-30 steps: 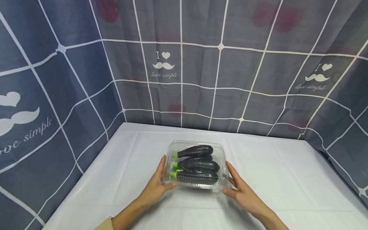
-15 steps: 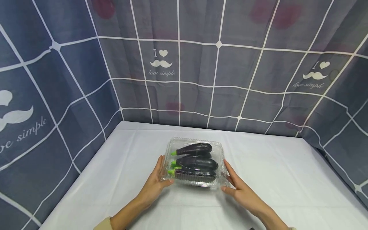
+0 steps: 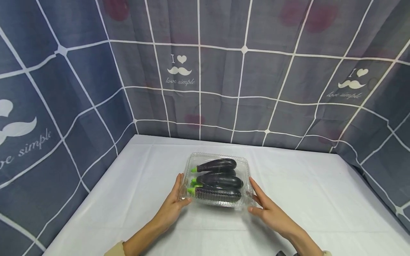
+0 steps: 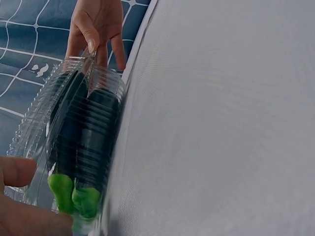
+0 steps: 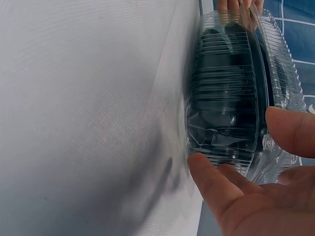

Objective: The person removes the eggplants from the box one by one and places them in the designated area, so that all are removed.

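Note:
A clear plastic clamshell box (image 3: 245, 170) lies on the white-covered table with its lid down. Several dark eggplants (image 3: 217, 180) with green stem ends, mostly pointing left, show through it. My left hand (image 3: 169, 209) holds the box's left side, thumb at the near corner. At the opposite side, my right hand (image 3: 272, 215) holds the box between thumb and fingers. In the right wrist view, the right fingers (image 5: 211, 182) lie along the box's lower side and the thumb is beside the rim. The left wrist view shows green stem ends (image 4: 86, 201) close to the left hand.
The white tablecloth (image 3: 320, 192) surrounds the box. Dark grey grid-patterned curtains (image 3: 221, 74) stand behind the table and along both sides. A small black object (image 3: 281, 253) shows at the bottom edge by the right wrist.
The head view has shifted slightly, so box and hands appear a little higher and to the left than a second ago. Both hands stay at the box's sides.

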Action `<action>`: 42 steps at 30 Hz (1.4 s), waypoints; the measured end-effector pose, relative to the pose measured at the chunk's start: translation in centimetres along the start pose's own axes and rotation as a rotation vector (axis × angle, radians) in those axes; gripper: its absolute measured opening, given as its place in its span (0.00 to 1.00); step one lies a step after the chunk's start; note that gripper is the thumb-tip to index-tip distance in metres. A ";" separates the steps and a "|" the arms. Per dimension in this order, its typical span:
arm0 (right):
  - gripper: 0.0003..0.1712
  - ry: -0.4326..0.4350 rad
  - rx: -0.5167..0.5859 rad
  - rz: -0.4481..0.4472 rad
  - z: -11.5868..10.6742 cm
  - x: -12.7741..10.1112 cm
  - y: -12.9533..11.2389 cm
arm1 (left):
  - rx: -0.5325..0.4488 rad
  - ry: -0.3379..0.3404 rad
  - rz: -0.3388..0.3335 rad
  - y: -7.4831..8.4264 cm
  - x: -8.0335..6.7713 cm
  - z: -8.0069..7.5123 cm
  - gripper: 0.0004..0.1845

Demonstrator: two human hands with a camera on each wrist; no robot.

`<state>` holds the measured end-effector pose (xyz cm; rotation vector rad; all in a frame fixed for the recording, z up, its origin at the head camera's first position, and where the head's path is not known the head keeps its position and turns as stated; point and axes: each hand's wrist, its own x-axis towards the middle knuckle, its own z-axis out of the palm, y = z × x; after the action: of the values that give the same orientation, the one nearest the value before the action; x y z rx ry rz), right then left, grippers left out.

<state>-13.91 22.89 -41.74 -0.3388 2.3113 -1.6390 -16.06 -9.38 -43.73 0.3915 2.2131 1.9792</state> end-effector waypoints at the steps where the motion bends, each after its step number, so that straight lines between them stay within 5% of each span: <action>1: 0.50 -0.003 0.003 0.000 0.0 0.1 0.0 | -0.003 0.001 0.001 0.0 0.0 0.0 0.46; 23: 0.51 0.000 -0.024 0.008 0.0 0.6 -0.1 | 0.022 0.031 0.012 -0.4 0.0 -0.2 0.38; 42: 0.54 0.019 -0.006 -0.026 -0.1 0.5 0.3 | 0.013 -0.021 0.063 -0.6 -0.2 -0.4 0.37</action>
<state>-14.43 22.94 -42.02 -0.3572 2.3357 -1.6548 -16.09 -9.89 -44.27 0.4873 2.2280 1.9834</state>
